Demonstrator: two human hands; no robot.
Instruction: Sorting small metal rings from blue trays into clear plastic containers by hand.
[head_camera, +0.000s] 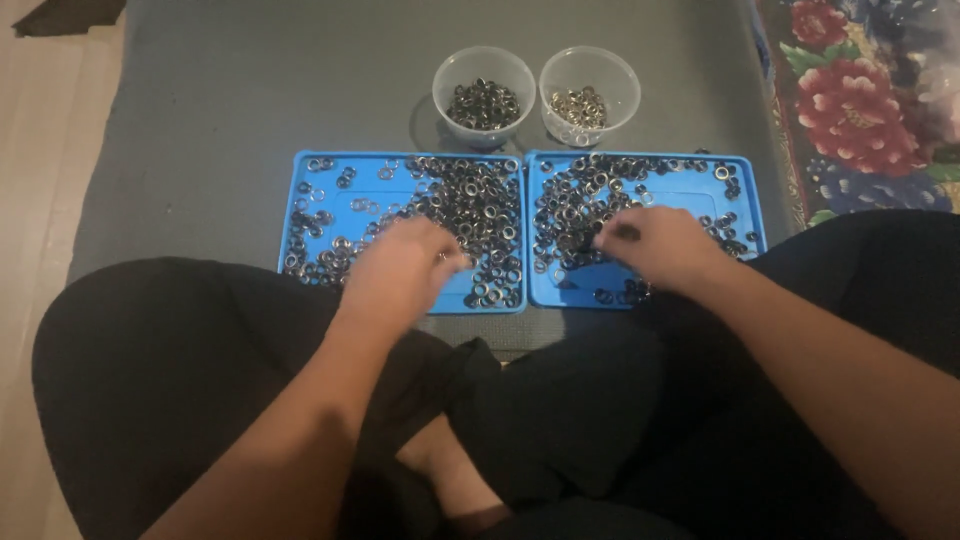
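Two blue trays lie side by side on a grey mat, each strewn with several small metal rings. My left hand (400, 268) hovers over the near part of the left tray (300, 210), fingers curled among the rings (470, 205); whether it pinches one is unclear. My right hand (665, 245) rests on the right tray (745, 205), fingertips touching the pile of rings (575, 215). Beyond the trays stand two clear plastic cups: the left cup (484, 95) holds dark rings, the right cup (590, 95) holds lighter silvery rings.
The grey mat (250, 90) covers the floor under the trays. A floral cloth (860, 100) lies at the right. My crossed legs in black trousers (560, 420) fill the near part of the view. Pale flooring (40, 180) runs along the left.
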